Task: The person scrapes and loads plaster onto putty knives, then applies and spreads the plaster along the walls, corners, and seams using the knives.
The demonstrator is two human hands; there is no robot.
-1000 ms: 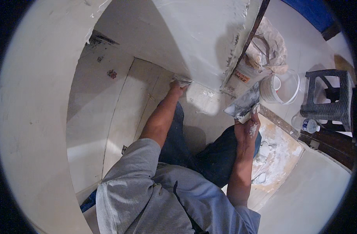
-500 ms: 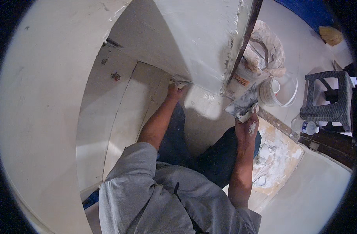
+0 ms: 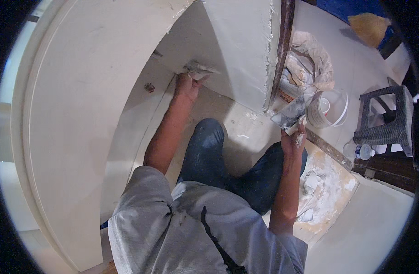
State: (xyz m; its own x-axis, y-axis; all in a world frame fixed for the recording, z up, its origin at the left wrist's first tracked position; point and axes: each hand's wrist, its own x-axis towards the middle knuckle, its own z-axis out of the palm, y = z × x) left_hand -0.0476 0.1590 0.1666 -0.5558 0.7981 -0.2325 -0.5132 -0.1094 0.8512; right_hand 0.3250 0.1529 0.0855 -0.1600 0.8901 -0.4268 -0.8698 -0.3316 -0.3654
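White putty everywhere: on wall (image 3: pixel 227 50), floor and tools. Left hand (image 3: pixel 187 86) closed around a putty knife (image 3: pixel 199 71), blade laid flat against the low part of the wall near the inner corner, angled so its edge can drag filler across the surface. Right hand (image 3: pixel 294 137) gripped around a second, wider blade (image 3: pixel 290 114), held level and apart from the wall, probably as a palette for spare putty, though its load is hard to make out. Beside it, just right, a white bucket (image 3: pixel 330 109) and a crumpled sack (image 3: pixel 310 59), near enough for reloading. Further right, a dark stool (image 3: pixel 385 121) and a plastic bottle (image 3: pixel 364 150).
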